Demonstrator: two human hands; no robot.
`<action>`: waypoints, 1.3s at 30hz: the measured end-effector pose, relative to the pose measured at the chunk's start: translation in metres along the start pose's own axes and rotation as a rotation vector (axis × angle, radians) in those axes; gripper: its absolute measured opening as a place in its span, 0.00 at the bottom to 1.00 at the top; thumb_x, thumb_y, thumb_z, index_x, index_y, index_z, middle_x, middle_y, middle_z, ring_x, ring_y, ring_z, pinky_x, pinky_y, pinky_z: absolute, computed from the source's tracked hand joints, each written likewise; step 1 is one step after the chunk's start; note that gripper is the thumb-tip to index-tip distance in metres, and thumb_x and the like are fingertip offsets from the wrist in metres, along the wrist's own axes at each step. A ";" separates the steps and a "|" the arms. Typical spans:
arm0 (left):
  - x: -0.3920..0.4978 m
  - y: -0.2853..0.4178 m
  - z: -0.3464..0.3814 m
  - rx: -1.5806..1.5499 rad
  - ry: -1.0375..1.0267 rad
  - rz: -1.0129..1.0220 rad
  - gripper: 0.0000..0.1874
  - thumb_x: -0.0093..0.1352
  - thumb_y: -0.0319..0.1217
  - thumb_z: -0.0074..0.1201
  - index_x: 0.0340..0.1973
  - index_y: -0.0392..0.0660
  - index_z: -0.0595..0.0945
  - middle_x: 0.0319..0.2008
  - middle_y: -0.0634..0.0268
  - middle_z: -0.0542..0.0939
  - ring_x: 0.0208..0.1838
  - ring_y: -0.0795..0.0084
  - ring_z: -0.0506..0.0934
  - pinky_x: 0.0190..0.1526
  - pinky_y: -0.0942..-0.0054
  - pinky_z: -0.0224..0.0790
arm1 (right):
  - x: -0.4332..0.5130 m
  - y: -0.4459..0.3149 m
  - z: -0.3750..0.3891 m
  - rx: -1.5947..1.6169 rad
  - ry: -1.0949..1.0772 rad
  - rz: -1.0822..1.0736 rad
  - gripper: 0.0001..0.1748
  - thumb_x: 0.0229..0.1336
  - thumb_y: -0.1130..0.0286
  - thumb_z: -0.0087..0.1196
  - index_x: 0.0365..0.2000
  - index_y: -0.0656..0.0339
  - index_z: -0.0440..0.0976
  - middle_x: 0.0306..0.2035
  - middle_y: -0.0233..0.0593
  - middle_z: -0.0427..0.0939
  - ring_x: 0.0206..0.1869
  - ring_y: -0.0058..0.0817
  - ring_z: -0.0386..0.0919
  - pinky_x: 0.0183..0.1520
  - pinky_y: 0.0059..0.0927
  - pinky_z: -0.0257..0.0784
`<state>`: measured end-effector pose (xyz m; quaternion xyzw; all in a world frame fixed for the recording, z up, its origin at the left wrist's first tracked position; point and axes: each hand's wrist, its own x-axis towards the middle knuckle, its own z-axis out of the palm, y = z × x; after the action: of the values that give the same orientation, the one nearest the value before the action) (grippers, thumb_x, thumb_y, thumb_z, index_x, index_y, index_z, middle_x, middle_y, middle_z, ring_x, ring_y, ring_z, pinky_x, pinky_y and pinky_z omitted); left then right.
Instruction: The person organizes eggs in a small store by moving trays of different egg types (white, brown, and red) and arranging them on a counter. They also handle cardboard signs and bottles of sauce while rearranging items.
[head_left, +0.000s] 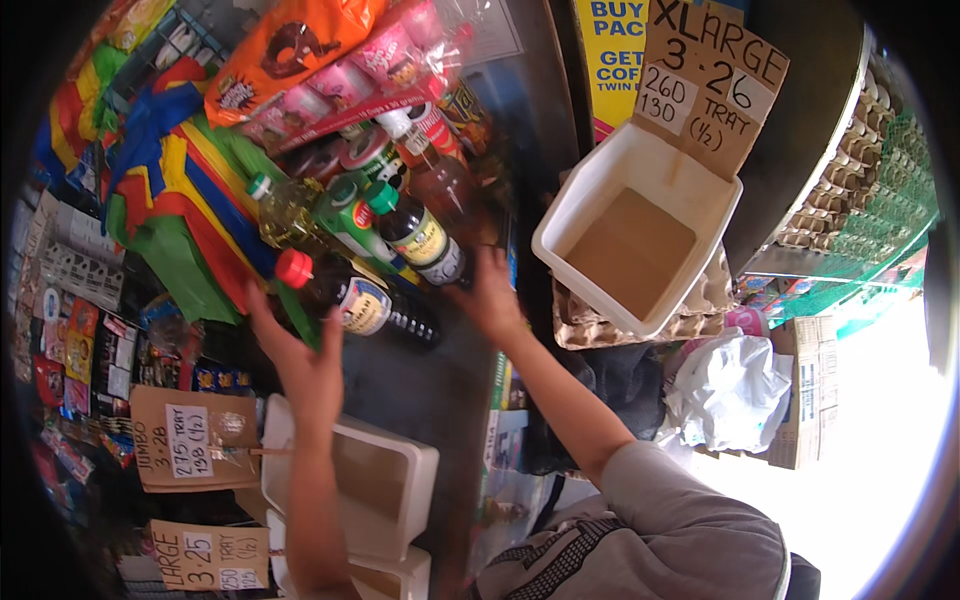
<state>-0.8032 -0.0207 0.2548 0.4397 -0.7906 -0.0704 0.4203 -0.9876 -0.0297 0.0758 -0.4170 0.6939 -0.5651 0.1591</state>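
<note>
My left hand (296, 352), fingers spread, is beside a dark sauce bottle with a red cap (364, 304) and the hanging coloured plastic strips (202, 217). My right hand (487, 296) is at the base of a smaller dark sauce bottle with a green cap (420, 238); whether its fingers grip the bottle is unclear. Close by stand a clear bottle of yellow oil (289, 214), a green carton (352, 217) and a white-capped bottle of reddish-brown liquid (442, 176). Behind them lie a pack of pink cups (352, 79) and an orange snack bag (289, 52).
A white bin (551, 225) with a cardboard price sign (709, 82) rests on egg trays (581, 326) at right. More white bins (420, 465) with signs stand at lower left. Hanging sachets (79, 345) line the left side. A white plastic bag (731, 390) lies beside a cardboard box (806, 390).
</note>
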 end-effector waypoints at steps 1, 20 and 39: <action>-0.014 -0.008 0.002 -0.071 -0.026 -0.205 0.51 0.61 0.28 0.62 0.69 0.40 0.42 0.68 0.47 0.47 0.70 0.53 0.52 0.68 0.58 0.41 | 0.007 0.004 -0.009 0.017 0.088 -0.092 0.44 0.40 0.71 0.67 0.57 0.62 0.56 0.54 0.57 0.63 0.56 0.55 0.64 0.58 0.45 0.64; -0.037 -0.061 0.072 -0.572 -0.415 -0.796 0.31 0.56 0.23 0.66 0.52 0.45 0.68 0.44 0.66 0.77 0.41 0.77 0.77 0.37 0.80 0.70 | 0.020 0.001 -0.014 -0.122 0.142 -0.350 0.45 0.39 0.62 0.69 0.58 0.63 0.59 0.52 0.52 0.67 0.55 0.53 0.65 0.57 0.45 0.64; -0.016 -0.033 0.163 -0.697 -0.179 -0.614 0.34 0.50 0.20 0.69 0.49 0.33 0.66 0.44 0.55 0.77 0.47 0.70 0.76 0.47 0.72 0.70 | 0.036 0.016 -0.057 0.039 -0.124 -0.184 0.49 0.35 0.71 0.71 0.59 0.64 0.56 0.52 0.51 0.66 0.57 0.48 0.66 0.58 0.40 0.63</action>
<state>-0.8968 -0.0705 0.1257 0.4780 -0.5866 -0.4899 0.4329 -1.0545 -0.0198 0.0881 -0.5100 0.6304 -0.5638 0.1569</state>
